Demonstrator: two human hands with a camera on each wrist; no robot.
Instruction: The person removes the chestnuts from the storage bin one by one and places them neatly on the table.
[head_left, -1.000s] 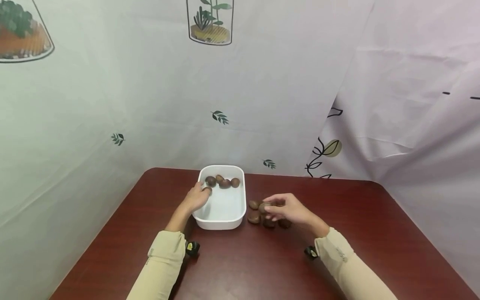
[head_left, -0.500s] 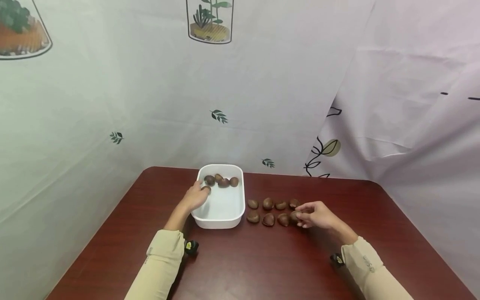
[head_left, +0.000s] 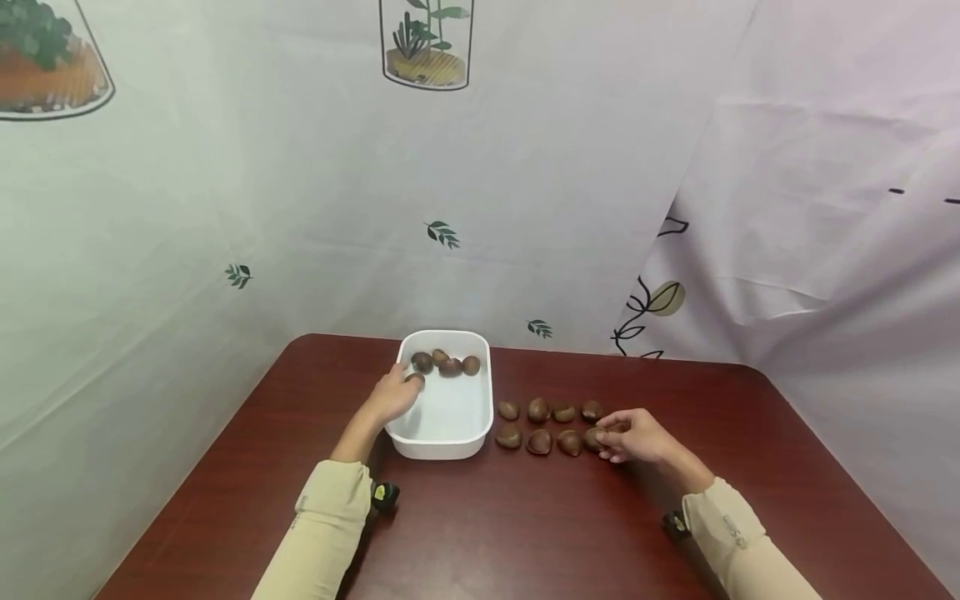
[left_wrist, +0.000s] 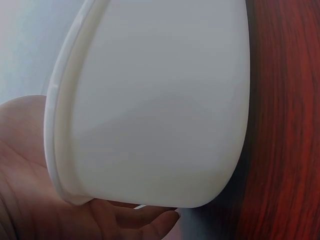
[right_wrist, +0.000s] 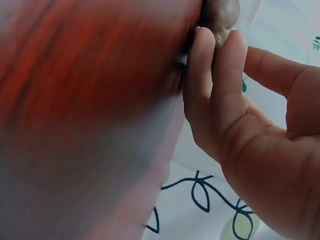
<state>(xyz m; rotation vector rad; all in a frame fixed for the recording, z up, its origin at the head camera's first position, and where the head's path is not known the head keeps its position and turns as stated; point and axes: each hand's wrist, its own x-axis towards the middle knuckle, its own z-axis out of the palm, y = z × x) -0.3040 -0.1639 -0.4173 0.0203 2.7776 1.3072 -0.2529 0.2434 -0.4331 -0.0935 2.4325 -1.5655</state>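
Note:
In the head view, my left hand (head_left: 392,396) grips the left rim of a white plastic tub (head_left: 442,450). Its thumb reaches inside, close to a chestnut (head_left: 415,379). The left wrist view shows the fingers (left_wrist: 150,227) outside, against the tub's wall (left_wrist: 165,110). On the table, my right hand (head_left: 637,437) pinches a brown chestnut (head_left: 595,439) at the right end of the front row. Fingers partly cover that chestnut (right_wrist: 222,12) in the right wrist view. Left of it, several more chestnuts (head_left: 539,442) lie in two rows beside the tub.
Several chestnuts (head_left: 450,367) sit at the far end inside the tub. The dark red table (head_left: 525,525) ends at a white printed curtain (head_left: 570,208) behind. A black wrist camera (head_left: 385,497) is strapped at the left sleeve, another (head_left: 677,525) at the right.
My right hand has moved right, from above the chestnuts nearest the tub to the front row's right end, uncovering both rows. The left hand keeps its place on the tub.

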